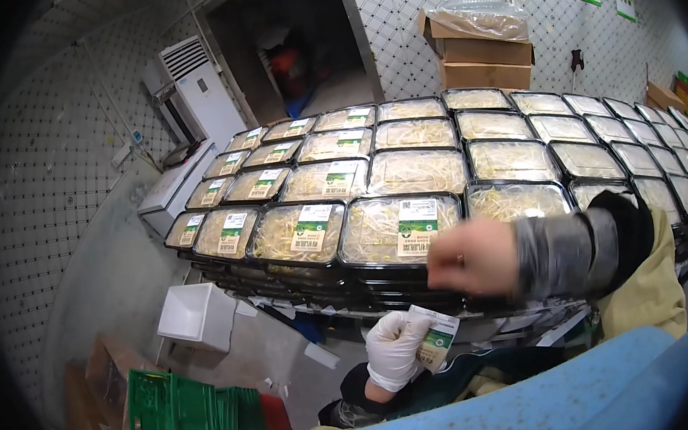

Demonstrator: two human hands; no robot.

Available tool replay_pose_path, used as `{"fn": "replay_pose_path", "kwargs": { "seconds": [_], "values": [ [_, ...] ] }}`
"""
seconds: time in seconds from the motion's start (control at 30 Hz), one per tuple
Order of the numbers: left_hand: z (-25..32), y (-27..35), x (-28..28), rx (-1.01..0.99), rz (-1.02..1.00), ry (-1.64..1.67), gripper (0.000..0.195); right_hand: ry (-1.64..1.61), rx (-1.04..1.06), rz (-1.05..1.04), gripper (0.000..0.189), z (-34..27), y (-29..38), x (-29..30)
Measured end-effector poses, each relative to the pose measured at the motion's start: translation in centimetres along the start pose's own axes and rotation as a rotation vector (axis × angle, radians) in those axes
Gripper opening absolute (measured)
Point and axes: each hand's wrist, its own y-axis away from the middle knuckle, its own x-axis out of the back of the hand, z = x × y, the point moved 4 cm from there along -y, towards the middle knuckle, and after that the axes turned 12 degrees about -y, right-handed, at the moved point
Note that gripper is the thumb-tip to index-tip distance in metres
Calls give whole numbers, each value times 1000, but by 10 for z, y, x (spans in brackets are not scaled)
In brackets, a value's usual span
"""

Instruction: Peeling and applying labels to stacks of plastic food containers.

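Rows of black plastic trays of bean sprouts under clear film or lids (416,171) cover the table before me. My left hand (393,350), in a white glove, grips a stack of printed labels (440,339) below the table's front edge. Bare and blurred by motion, my right hand (473,258) is beside the lower right of a front-row tray (369,231) that bears a green and white label (417,226). Whether its bent fingers hold anything cannot be told. Labels also lie on the trays to the left; the visible lids to the right of that column look unlabelled.
Green plastic crates (199,417) and a white foam box (191,312) stand on the floor at the left. Behind the table are stacked cardboard boxes (486,73), a doorway and a white air conditioner (203,86). Light-blue material (504,396) crosses the lower right foreground.
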Motion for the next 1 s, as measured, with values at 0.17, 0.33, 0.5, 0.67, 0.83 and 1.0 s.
{"fn": "replay_pose_path", "kwargs": {
  "seconds": [0.17,0.33,0.5,0.67,0.83,1.0],
  "values": [
    [7,-15,-7,-8,-10,-111,13,-23,50,-301,29,21,-6,-15],
    [-7,-11,6,-119,-57,-57,15,-36,134,-181,14,14,-1,-25],
    [13,-25,-7,218,48,-2,9,141,178,219,5,36,-39,49],
    [-4,-25,22,181,80,-90,17,576,-123,291,31,131,-89,96],
    [-20,-15,44,172,135,-80,16,903,6,325,49,141,-85,69],
    [-18,-17,43,85,62,-47,20,685,79,-54,40,69,-48,14]
  ]
}}
